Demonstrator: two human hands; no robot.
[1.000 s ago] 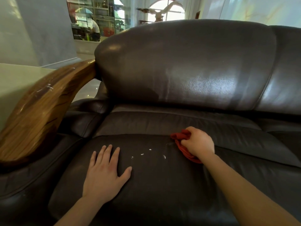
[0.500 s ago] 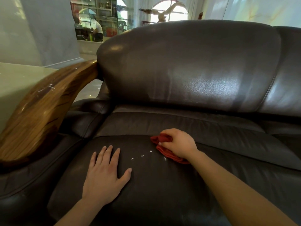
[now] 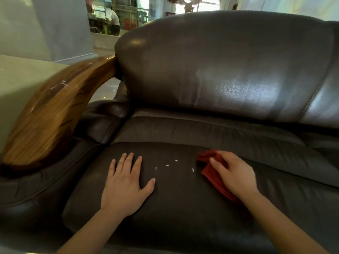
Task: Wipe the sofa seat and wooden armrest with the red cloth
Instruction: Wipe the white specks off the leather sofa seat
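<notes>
The dark brown leather sofa seat point(image 3: 183, 208) fills the lower view. My right hand point(image 3: 234, 175) presses the crumpled red cloth point(image 3: 211, 173) flat against the seat, right of centre. A few small white crumbs point(image 3: 167, 165) lie on the leather just left of the cloth. My left hand point(image 3: 124, 184) rests flat on the seat with fingers spread, holding nothing, left of the crumbs. The curved wooden armrest point(image 3: 55, 114) rises at the left, with pale scratch marks on its top.
The sofa's padded backrest point(image 3: 220, 66) stands behind the seat. A second seat cushion point(image 3: 326, 143) continues to the right. Beyond the armrest are a pale floor point(image 3: 22, 79) and a grey wall; a person stands by shelves point(image 3: 113, 17) far behind.
My right hand slid the red cloth leftward across the seat and then back rightward and nearer to me. My left hand stayed flat in place.
</notes>
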